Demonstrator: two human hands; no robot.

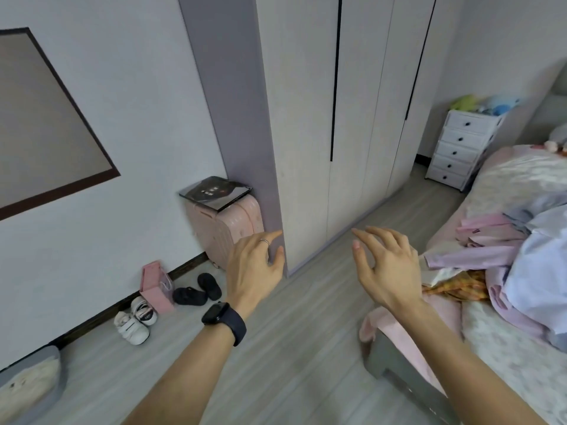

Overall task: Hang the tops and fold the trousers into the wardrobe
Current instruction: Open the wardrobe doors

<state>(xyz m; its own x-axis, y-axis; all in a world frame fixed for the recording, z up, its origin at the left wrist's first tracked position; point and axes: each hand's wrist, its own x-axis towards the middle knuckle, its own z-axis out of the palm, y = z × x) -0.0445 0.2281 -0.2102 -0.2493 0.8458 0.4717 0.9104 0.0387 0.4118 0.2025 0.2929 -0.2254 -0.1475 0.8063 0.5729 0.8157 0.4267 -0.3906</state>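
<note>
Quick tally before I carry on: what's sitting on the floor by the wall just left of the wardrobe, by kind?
White shoes: 2
Black slippers: 2
Pink bag: 1
Pink suitcase: 1
Total: 6

Two hands (254, 268) (389, 271), four shoes (135, 329) (144, 309) (188, 296) (210, 286), one suitcase (224, 228), one wardrobe (306, 118).

Grey floor (306, 363), white drawers (460, 148), pale walls (138, 87)
</note>
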